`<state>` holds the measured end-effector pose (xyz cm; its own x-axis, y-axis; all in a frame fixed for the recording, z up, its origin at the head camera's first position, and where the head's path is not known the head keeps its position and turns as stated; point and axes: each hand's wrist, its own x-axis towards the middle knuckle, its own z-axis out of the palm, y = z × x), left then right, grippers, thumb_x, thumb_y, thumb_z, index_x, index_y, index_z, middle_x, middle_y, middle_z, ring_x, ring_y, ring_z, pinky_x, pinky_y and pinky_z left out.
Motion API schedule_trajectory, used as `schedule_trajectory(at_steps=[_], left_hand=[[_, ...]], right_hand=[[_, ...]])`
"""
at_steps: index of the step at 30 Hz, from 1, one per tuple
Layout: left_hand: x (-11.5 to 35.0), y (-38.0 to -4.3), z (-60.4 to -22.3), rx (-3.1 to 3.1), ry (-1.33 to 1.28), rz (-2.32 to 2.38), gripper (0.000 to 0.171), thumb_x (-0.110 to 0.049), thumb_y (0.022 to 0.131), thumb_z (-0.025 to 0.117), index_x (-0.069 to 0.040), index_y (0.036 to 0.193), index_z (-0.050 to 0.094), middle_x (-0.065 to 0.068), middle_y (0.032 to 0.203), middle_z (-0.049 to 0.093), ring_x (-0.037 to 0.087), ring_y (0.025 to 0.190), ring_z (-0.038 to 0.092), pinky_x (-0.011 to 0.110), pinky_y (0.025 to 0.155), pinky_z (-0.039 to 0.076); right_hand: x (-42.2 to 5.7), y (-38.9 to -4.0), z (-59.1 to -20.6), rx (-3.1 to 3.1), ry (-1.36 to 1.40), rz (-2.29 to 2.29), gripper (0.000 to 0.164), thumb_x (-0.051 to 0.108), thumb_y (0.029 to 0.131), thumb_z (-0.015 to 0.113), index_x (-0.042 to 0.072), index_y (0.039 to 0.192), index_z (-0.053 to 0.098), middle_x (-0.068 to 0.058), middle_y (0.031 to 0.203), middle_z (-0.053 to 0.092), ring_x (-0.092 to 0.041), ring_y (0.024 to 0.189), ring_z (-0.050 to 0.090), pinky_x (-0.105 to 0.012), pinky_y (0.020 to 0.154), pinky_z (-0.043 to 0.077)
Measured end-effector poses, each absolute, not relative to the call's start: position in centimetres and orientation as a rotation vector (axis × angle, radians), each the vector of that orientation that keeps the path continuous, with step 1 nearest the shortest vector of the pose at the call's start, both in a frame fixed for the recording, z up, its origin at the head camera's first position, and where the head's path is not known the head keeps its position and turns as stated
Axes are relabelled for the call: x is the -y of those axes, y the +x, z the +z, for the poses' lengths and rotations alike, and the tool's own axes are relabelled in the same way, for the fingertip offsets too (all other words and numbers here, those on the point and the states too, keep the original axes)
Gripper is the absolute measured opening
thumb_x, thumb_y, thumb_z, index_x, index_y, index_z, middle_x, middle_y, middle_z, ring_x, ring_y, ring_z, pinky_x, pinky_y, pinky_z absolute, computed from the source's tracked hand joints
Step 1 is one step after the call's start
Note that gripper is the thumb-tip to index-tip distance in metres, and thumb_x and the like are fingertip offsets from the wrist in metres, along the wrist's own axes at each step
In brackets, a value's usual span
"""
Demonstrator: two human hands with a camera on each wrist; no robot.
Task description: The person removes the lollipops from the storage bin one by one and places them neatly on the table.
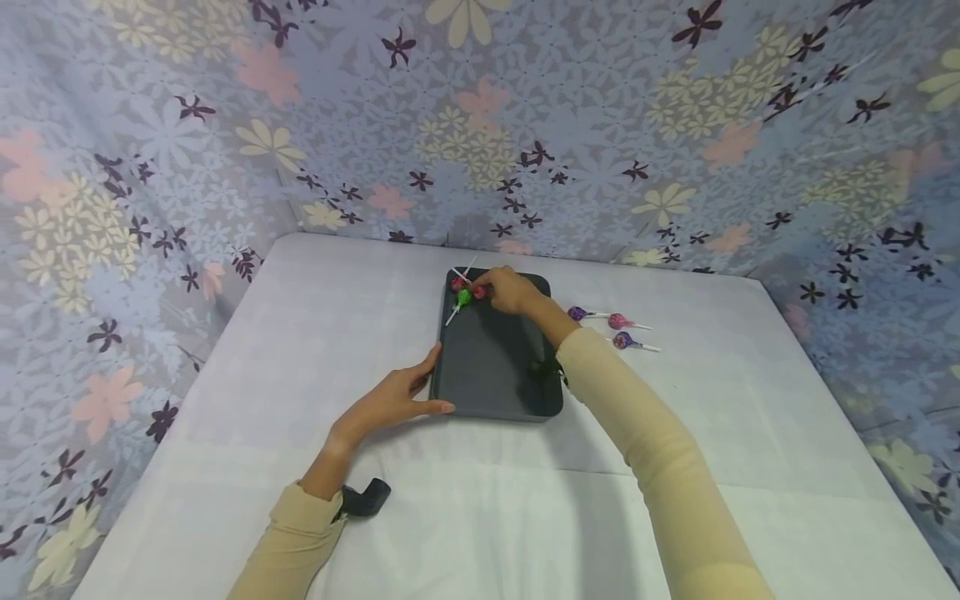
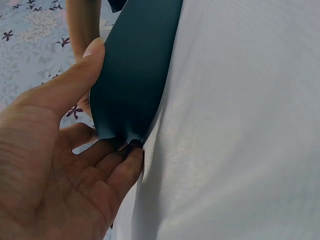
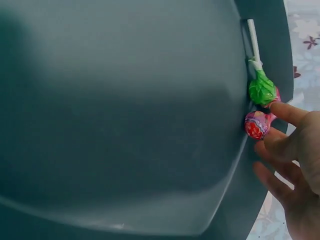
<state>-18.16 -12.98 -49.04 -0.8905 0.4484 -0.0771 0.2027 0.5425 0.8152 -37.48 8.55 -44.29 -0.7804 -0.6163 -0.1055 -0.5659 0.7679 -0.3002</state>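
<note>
My left hand [image 1: 390,404] grips the tray [image 1: 487,358] mid-frame; my right hand [image 1: 512,292] pinches a lollipop [image 3: 257,125] that might roll if dropped.

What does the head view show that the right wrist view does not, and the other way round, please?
Only the head view shows the left hand gripping the near left corner of the dark tray and three lollipops lying to the tray's right.

Only the right wrist view shows the extended outer fingers of the right hand.

Both share the tray, the right hand, the red-and-pink lollipop it pinches, the green lollipop and the flowered backdrop.
</note>
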Motion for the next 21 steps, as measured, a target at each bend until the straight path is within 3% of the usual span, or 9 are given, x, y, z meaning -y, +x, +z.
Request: schedule_trajectory(at_steps=[4, 10, 16, 21], left_hand=[[12.9, -18.2, -48.9, -2.508, 0.542, 1.272, 0.101, -0.043, 0.086, 0.073, -0.012, 0.158, 0.009, 0.018, 0.157, 0.024, 0.033, 0.135, 0.044, 0.043, 0.11, 0.039], [12.9, -18.1, -48.9, -2.52, 0.529, 1.248, 0.102, -0.045, 0.086, 0.073, -0.011, 0.158, 0.01, 0.018, 0.157, 0.026, 0.033, 0.134, 0.046, 0.043, 0.11, 0.039], [12.8, -18.2, -49.1, -2.526, 0.518, 1.243, 0.101, -0.044, 0.085, 0.073, -0.012, 0.158, 0.01, 0.017, 0.157, 0.026, 0.033, 0.134, 0.046, 0.042, 0.11, 0.039], [12.7, -18.2, -49.1, -2.515, 0.518, 1.254, 0.102, -0.045, 0.085, 0.073, -0.013, 0.158, 0.01, 0.017, 0.157, 0.025, 0.032, 0.135, 0.046, 0.042, 0.111, 0.039]], right_hand=[[-9.0, -37.6, -44.4, -2.787, -0.947, -0.326, 0.049, -0.011, 0.085, 0.048, 0.012, 0.123, 0.07, -0.011, 0.112, 0.07, -0.024, 0.094, 0.058, -0.036, 0.072, 0.045], [-9.5, -37.3, -44.4, -2.794, -0.923, -0.23, 0.04, -0.007, 0.085, 0.056, 0.011, 0.116, 0.073, -0.01, 0.104, 0.072, -0.026, 0.1, 0.065, -0.041, 0.082, 0.055], [-9.5, -36.9, -44.8, -2.836, -0.92, -0.047, 0.01, 0.017, 0.09, 0.068, 0.012, 0.096, 0.075, -0.006, 0.095, 0.07, -0.023, 0.093, 0.064, -0.041, 0.079, 0.055], [-9.7, -36.8, -45.1, -2.851, -0.946, -0.108, 0.018, 0.025, 0.088, 0.072, 0.007, 0.085, 0.073, -0.01, 0.093, 0.065, -0.023, 0.088, 0.061, -0.04, 0.077, 0.053]])
